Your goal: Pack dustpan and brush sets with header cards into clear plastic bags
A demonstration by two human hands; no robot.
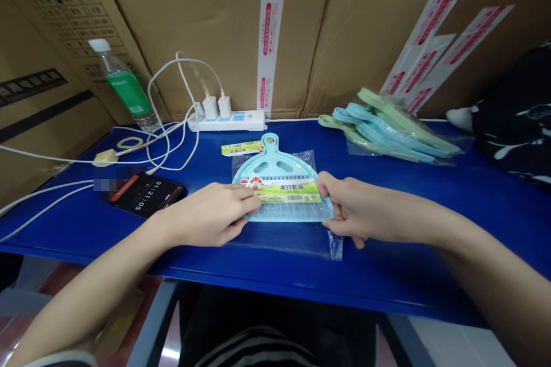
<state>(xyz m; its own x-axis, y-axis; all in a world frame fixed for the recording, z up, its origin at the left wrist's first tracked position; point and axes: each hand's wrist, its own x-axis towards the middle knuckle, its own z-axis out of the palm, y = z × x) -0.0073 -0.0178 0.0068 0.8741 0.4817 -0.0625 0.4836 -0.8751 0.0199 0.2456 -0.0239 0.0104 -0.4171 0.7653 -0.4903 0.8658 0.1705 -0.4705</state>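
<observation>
A light blue mini dustpan (270,155) with a matching brush lies on the table in front of me, its handle pointing away. A clear plastic bag (297,241) is around it, with the bag's loose end toward me. Across the brush bristles (293,210) runs a yellow-green label card (290,191) with a mushroom picture. My left hand (221,212) is closed at the left edge, fingertips on the label's end. At the right edge my right hand (344,203) pinches the pan and bag, thumb on top.
Several bagged green and blue dustpans (387,129) are piled at the back right, beside a dark patterned cloth (516,114). Another label card (241,148) lies behind the pan. At left are a phone (146,195), cables, a power strip (230,120) and a bottle (129,92). Cardboard (206,11) walls the back.
</observation>
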